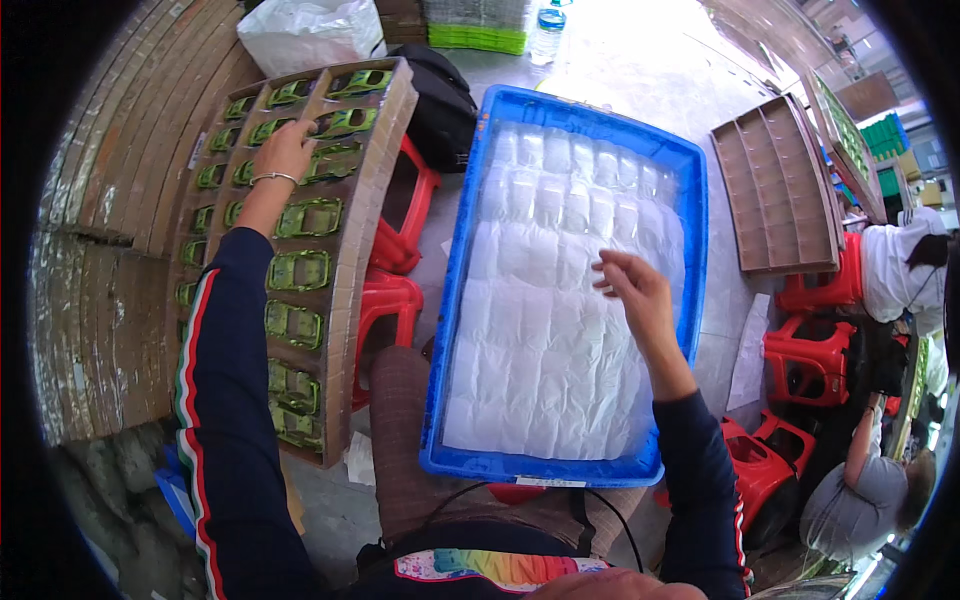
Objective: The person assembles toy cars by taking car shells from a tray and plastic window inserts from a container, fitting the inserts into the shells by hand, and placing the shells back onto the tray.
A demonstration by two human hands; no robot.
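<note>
A partitioned cardboard tray [345,250] on the left holds rows of shiny green toy cars [298,270]. My left hand [285,152] reaches into its far part, fingers drawn together, the tips at the end of one green toy car [345,121]; the grip itself is partly hidden. In front of me stands a blue plastic crate [462,300], filled with rows of pieces in thin white wrapping [550,330]. Above these, toward the right, hovers my right hand [638,290], its fingers bent and apart with nothing visible in them.
Red plastic stools [390,310] stand between tray and crate, and more on the right. Stacked cardboard [110,200] lines the left. An upright divided tray [775,190] leans at right. A water bottle [548,32] and white sack [315,35] are beyond. Another person [860,500] sits lower right.
</note>
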